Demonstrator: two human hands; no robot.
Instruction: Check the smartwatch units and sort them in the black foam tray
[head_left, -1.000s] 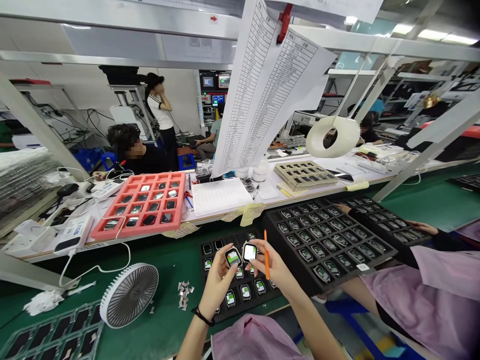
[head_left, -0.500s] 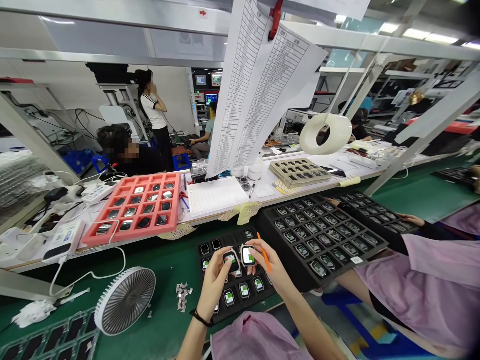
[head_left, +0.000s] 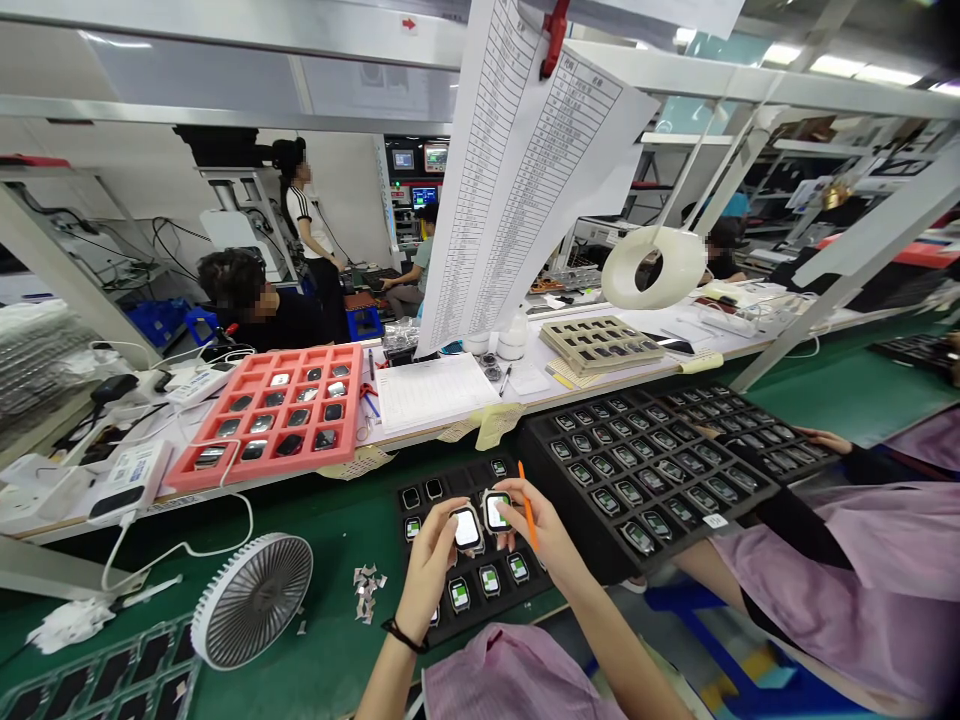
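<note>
My left hand point(head_left: 429, 560) is closed on a smartwatch point(head_left: 466, 528) whose lit screen is mostly white. In my right hand point(head_left: 541, 525) is a second smartwatch point(head_left: 496, 510), its screen white with green; the thumb lies over its lower part. An orange pen-like stick point(head_left: 529, 505) is also tucked in the right fingers. Both watches are held side by side above a black foam tray point(head_left: 480, 612), where several more watches lie in slots, some with lit green-and-white screens. The fingers behind the watches are partly hidden.
Larger black foam trays of watches point(head_left: 544, 440) stand at the right, beside a co-worker's sleeve point(head_left: 810, 530). A white fan point(head_left: 251, 600) and small silvery scraps point(head_left: 365, 592) lie left. A pink tray point(head_left: 247, 375) rests on the shelf; paper sheets point(head_left: 525, 170) hang overhead.
The left watch's screen has turned from a dark, partly coloured picture to mostly white, and the left thumb has shifted to its left edge. The right hand holds almost still.
</note>
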